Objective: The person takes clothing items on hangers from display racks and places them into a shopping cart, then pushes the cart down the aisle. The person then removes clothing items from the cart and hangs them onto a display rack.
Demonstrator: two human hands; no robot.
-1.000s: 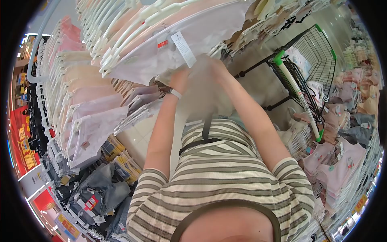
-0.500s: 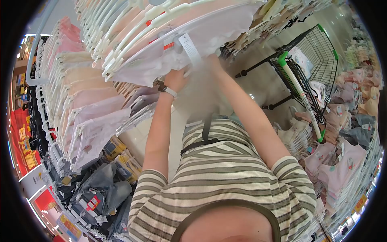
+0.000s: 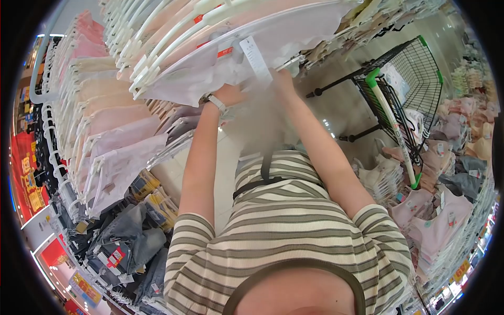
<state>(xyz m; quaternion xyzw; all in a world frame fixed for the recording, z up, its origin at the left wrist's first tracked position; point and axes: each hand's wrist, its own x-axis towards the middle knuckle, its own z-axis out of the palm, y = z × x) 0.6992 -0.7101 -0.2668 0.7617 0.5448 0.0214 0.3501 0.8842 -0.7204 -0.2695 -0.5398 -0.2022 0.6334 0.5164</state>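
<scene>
A pale pink garment [image 3: 199,79], thin and smooth, hangs on a white hanger at the front of a packed row. A white paper tag [image 3: 254,55] dangles over its lower edge, and a red label [image 3: 224,52] shows near its top. My left hand [image 3: 229,95], with a watch [image 3: 214,102] at the wrist, is at the garment's lower edge, left of the tag. Just right of the tag, my right hand [image 3: 284,81] is raised by the same edge. A hazy blurred patch covers the space between the hands and hides most of the fingers, so their grip is unclear.
Rows of pastel garments on hangers [image 3: 113,123] fill the left side, with jeans [image 3: 126,231] below. A black wire shopping cart [image 3: 407,86] with a green-capped handle stands at the right, holding packages. More hanging garments [image 3: 438,220] line the right edge.
Both hands have moved slightly upward in view. The tag has shifted a little up and right along with the front garment.
</scene>
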